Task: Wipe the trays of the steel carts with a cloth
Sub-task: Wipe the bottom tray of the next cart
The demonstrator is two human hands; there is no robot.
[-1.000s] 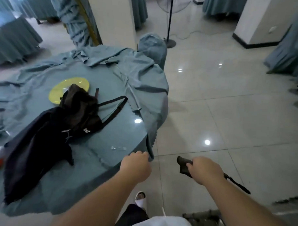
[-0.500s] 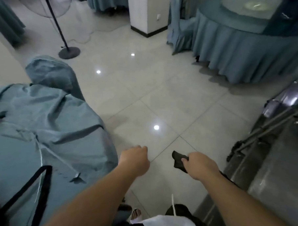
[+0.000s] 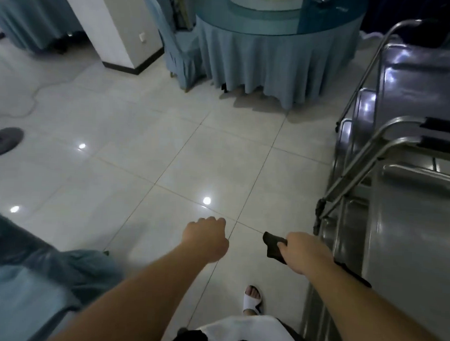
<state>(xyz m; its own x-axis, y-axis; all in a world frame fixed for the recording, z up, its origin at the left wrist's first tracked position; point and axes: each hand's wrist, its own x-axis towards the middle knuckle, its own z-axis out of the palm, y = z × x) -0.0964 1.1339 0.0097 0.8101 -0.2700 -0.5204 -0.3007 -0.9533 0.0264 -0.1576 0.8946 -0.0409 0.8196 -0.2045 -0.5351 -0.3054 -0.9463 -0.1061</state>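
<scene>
1. Cloth (image 3: 273,246) — a dark rag gripped in the right hand (image 3: 306,252), one end sticking out past the knuckles toward the left, a thin dark tail trailing back below the wrist. It hangs in the air over the floor (image 3: 142,154), touching no tray.
2. Right hand — curled round the cloth, held just beside the near corner of the closest steel cart (image 3: 409,242).
3. Left hand (image 3: 206,238) — clenched into a loose fist with nothing visible in it, held out over the floor, apart from the right hand.
4. Steel carts — parked close together along the right edge of the view, trays (image 3: 424,76) gleaming, tubular handles (image 3: 360,173) slanting across them. No tray is being wiped yet; the step in hand appears to be the approach.
5. Risks, as judged from here: the slanting handles stand between the hand and the tray surfaces, so a direct reach could catch the knuckles or snag the trailing tail; a bunched cloth would wipe only a narrow strip; a push on the tray could roll the cart if it has wheels, which are not visible.
6. Surroundings — a round counter (image 3: 275,51) draped in blue beyond, a covered chair (image 3: 177,52), a white pillar (image 3: 109,23), and a sandalled foot (image 3: 251,299) on the glossy tiles.
</scene>
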